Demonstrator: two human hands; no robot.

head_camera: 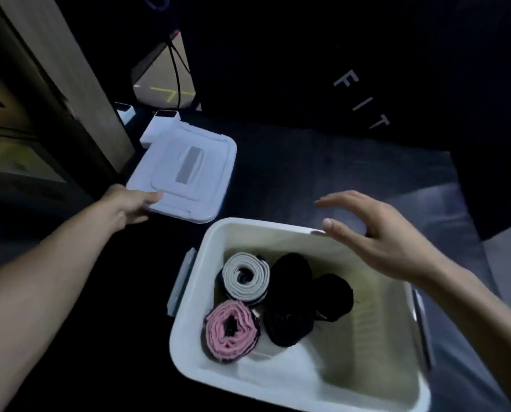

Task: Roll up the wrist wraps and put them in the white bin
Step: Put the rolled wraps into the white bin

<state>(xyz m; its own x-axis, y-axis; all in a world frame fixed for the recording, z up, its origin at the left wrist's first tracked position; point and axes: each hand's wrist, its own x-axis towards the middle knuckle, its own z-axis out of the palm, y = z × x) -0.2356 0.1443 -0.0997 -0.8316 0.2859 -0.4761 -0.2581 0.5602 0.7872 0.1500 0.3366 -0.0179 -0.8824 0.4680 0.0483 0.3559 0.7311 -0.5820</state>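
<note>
Head view: your left hand (129,205) is gripping the near-left edge of the white lid (186,173), thumb on top, rest of the fingers hidden under it. Right hand (376,236) is released, fingers spread, hovering over the far rim of the white bin (278,227), can't tell if it's touching. Wrist wraps are in the bin already: white roll (245,276), pink roll (230,330), plus approx 3 black rolls (290,319) packed beside them, all at the left end. Looks like rolling's done, lid is prob the next bit. Bring the lid over flat, steady the bin w/ your right hand on the rim, line up the corners w/ the grey side latches (181,281) before pressing down. Rolls sit below the rim so nothing should foul. Readable text: "FIT" in white on the dark panel (364,99) behind, rest is cut off. No legible label on lid or bin
</note>
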